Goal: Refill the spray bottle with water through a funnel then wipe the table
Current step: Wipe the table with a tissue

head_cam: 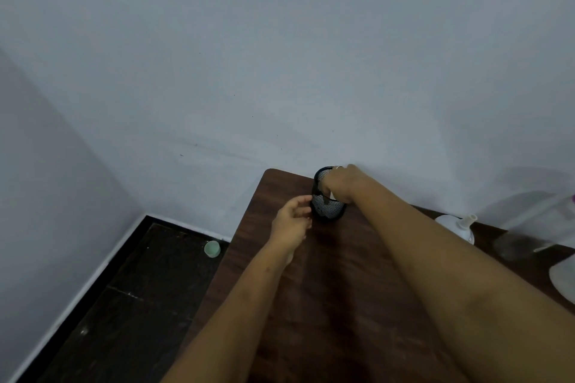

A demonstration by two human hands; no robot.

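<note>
A black mesh cup [328, 207] stands at the far edge of the dark wooden table [326, 289], close to the wall. My right hand [340, 185] reaches over it, fingers curled over the rim and into the cup; a small white thing shows under the hand. The fingertips of my left hand [291, 221] touch the cup's left side. A white funnel [459, 225] lies spout up to the right, partly behind my right forearm. At the right edge stand blurred clear plastic containers [529, 227], one with a purple top [572, 198]; I cannot tell which is the spray bottle.
The table's far edge meets a pale wall, and its left edge drops to a dark floor. A small green cup [212, 249] sits on the floor beside the table. A pale rounded object [563, 280] shows at the right border.
</note>
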